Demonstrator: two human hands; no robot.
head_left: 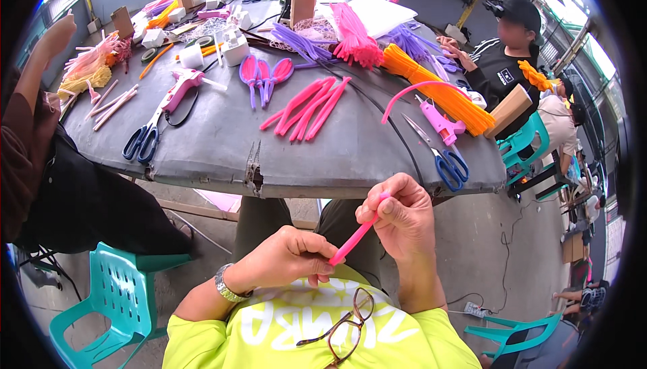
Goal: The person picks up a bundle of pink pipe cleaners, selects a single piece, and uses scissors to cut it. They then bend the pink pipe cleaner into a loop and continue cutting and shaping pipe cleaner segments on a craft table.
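Observation:
My left hand (286, 258) pinches the lower end of a folded pink pipe cleaner (355, 237) in front of my chest. At its upper end my right hand (403, 217) grips it between thumb and fingers, so the strip slants between my hands. On the table beyond lie several pink folded pipe cleaners (306, 109). Near them are pink-and-purple looped petals (265, 76). Scissors with dark blue handles (450, 167) rest by the table edge, with a pink glue gun (441, 123) behind them.
The grey table (216, 146) carries orange pipe cleaners (438, 89), another glue gun (183, 89) with scissors (143, 141) beside it, and a black cable. A person (509, 66) sits across at the right; another stands at the left. A teal chair (121, 295) stands at lower left.

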